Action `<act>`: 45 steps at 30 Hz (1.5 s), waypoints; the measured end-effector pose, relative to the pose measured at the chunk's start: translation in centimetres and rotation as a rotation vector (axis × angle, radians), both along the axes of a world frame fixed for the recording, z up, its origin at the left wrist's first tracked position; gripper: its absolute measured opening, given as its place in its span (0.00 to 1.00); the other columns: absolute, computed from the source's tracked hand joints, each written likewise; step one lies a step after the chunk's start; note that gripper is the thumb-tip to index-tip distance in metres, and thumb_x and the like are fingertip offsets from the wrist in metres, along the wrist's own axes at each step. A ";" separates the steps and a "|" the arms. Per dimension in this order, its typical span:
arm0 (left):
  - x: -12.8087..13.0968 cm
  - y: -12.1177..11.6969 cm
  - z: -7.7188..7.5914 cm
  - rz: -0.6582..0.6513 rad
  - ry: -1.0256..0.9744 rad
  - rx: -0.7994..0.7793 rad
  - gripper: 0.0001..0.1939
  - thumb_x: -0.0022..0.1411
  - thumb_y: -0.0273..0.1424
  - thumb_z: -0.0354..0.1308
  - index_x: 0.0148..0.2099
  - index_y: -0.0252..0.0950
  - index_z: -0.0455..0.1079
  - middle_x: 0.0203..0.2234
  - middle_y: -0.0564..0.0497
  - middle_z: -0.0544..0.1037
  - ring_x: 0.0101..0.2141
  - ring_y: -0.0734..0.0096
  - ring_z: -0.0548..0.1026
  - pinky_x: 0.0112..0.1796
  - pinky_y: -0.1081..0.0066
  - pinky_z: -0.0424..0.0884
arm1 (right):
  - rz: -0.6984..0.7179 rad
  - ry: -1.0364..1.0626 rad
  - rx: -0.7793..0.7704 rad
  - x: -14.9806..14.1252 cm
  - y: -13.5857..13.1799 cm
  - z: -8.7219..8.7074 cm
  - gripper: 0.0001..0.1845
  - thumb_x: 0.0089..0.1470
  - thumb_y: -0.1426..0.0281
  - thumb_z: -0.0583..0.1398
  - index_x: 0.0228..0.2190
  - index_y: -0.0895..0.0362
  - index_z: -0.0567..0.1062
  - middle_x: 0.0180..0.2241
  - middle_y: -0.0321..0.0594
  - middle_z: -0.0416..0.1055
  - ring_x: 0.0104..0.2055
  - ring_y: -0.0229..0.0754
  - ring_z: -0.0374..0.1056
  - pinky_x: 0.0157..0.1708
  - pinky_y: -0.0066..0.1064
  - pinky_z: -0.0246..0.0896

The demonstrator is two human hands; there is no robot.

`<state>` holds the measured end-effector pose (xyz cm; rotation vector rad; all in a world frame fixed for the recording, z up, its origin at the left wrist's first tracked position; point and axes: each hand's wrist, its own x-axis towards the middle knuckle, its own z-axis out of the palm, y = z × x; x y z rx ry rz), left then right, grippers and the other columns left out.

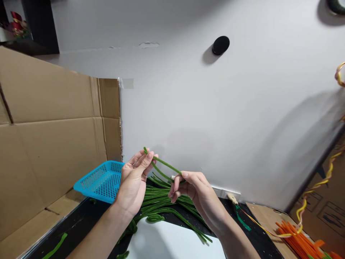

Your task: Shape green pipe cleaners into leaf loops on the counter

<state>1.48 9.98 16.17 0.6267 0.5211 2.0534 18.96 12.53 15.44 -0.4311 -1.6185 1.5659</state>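
A green pipe cleaner (167,164), bent back into a long narrow loop, stretches between my hands above the work surface. My left hand (134,185) pinches it near its ends, which stick up past the thumb. The loop's other end is in the closed fingers of my right hand (198,189). Below and behind them lies a bundle of straight green pipe cleaners (155,201), partly hidden by my hands. One coiled green piece (155,218) rests at the edge of a white board (167,242). More shaped green pieces (130,228) sit beside my left forearm.
A blue perforated basket (105,181) stands at the left against a cardboard panel (54,144). At the right are a plug in a wall socket (232,195), a twisted yellow cord (302,205) and orange pipe cleaners (296,241). A loose green strip (56,246) lies lower left.
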 end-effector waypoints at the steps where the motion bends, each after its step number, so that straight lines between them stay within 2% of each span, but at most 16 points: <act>1: 0.0 0.0 -0.2 0.010 0.001 -0.005 0.17 0.47 0.22 0.80 0.39 0.33 0.79 0.35 0.55 0.84 0.37 0.77 0.83 0.41 0.81 0.80 | 0.011 -0.003 -0.014 0.0 0.0 -0.1 0.30 0.65 0.50 0.59 0.25 0.62 0.77 0.27 0.45 0.74 0.29 0.42 0.73 0.36 0.35 0.69; 5: -0.4 0.1 -0.8 0.053 0.122 -0.017 0.16 0.49 0.29 0.80 0.38 0.32 0.79 0.32 0.53 0.84 0.33 0.78 0.81 0.37 0.81 0.79 | 0.088 -0.043 -0.033 0.0 -0.2 -0.1 0.29 0.66 0.49 0.60 0.29 0.63 0.79 0.30 0.46 0.75 0.33 0.43 0.73 0.37 0.34 0.70; 10: -0.7 -0.1 -0.9 0.140 0.260 -0.043 0.22 0.50 0.38 0.80 0.41 0.31 0.77 0.33 0.48 0.84 0.32 0.72 0.82 0.36 0.73 0.78 | 0.183 -0.134 0.026 0.0 -0.5 0.0 0.29 0.66 0.49 0.60 0.32 0.63 0.81 0.34 0.47 0.76 0.34 0.41 0.72 0.40 0.35 0.70; 14: -0.8 -0.5 -0.5 0.157 0.288 -0.091 0.24 0.50 0.40 0.79 0.41 0.32 0.76 0.34 0.47 0.85 0.31 0.71 0.82 0.34 0.73 0.77 | 0.087 -0.177 0.135 -0.2 -0.6 0.3 0.30 0.66 0.47 0.60 0.32 0.62 0.82 0.31 0.45 0.75 0.33 0.41 0.71 0.39 0.35 0.69; 19: -1.3 -0.9 0.0 0.142 0.306 -0.098 0.22 0.51 0.39 0.79 0.39 0.32 0.75 0.32 0.47 0.85 0.32 0.68 0.83 0.35 0.73 0.77 | 0.069 -0.256 0.203 0.2 -1.6 1.0 0.28 0.67 0.49 0.59 0.35 0.61 0.83 0.33 0.45 0.77 0.37 0.43 0.72 0.41 0.36 0.69; 22: -1.7 -1.3 0.4 0.143 0.350 -0.088 0.22 0.50 0.39 0.79 0.39 0.32 0.74 0.32 0.46 0.85 0.33 0.65 0.84 0.34 0.72 0.77 | -0.053 -0.315 0.373 0.6 -2.5 1.7 0.25 0.68 0.51 0.59 0.31 0.59 0.80 0.30 0.42 0.74 0.35 0.42 0.69 0.37 0.33 0.66; 25: -1.7 -1.9 0.7 0.137 0.373 -0.068 0.22 0.50 0.39 0.79 0.37 0.33 0.73 0.33 0.45 0.85 0.33 0.64 0.84 0.33 0.73 0.77 | -0.155 -0.236 0.481 1.1 -3.2 2.3 0.26 0.70 0.53 0.58 0.27 0.58 0.78 0.28 0.41 0.73 0.33 0.41 0.69 0.35 0.32 0.64; 29: -1.1 -2.7 1.0 0.089 0.347 -0.072 0.22 0.51 0.38 0.79 0.37 0.35 0.71 0.36 0.48 0.85 0.33 0.67 0.84 0.33 0.75 0.78 | -0.146 -0.104 0.409 1.6 -3.6 2.7 0.31 0.72 0.53 0.53 0.27 0.59 0.81 0.26 0.43 0.75 0.30 0.41 0.71 0.35 0.33 0.66; 34: -0.6 -3.7 1.5 0.054 0.249 -0.072 0.21 0.49 0.35 0.80 0.35 0.36 0.71 0.35 0.53 0.84 0.31 0.72 0.84 0.30 0.79 0.77 | -0.066 -0.134 0.370 1.9 -3.7 3.1 0.29 0.70 0.52 0.56 0.28 0.59 0.84 0.26 0.43 0.76 0.30 0.41 0.73 0.34 0.33 0.69; 38: 0.0 -4.4 1.9 0.038 0.200 -0.047 0.21 0.46 0.35 0.81 0.33 0.37 0.72 0.34 0.54 0.84 0.31 0.70 0.84 0.28 0.78 0.77 | -0.012 -0.170 0.345 2.2 -3.4 3.0 0.24 0.66 0.54 0.62 0.28 0.60 0.84 0.28 0.43 0.77 0.31 0.41 0.74 0.35 0.32 0.70; 42: 0.6 -5.0 2.1 0.036 0.199 -0.003 0.20 0.47 0.37 0.81 0.31 0.37 0.73 0.34 0.51 0.85 0.33 0.67 0.84 0.28 0.76 0.77 | 0.024 -0.037 0.287 2.5 -3.2 2.4 0.31 0.69 0.49 0.57 0.30 0.60 0.84 0.30 0.46 0.78 0.32 0.44 0.76 0.38 0.36 0.73; 45: 0.6 -5.5 2.1 0.059 0.219 0.030 0.18 0.49 0.38 0.80 0.31 0.37 0.74 0.35 0.48 0.85 0.33 0.63 0.84 0.29 0.73 0.77 | 0.044 0.004 0.222 2.5 -3.0 2.2 0.32 0.71 0.50 0.54 0.30 0.60 0.84 0.29 0.46 0.78 0.31 0.44 0.76 0.38 0.37 0.73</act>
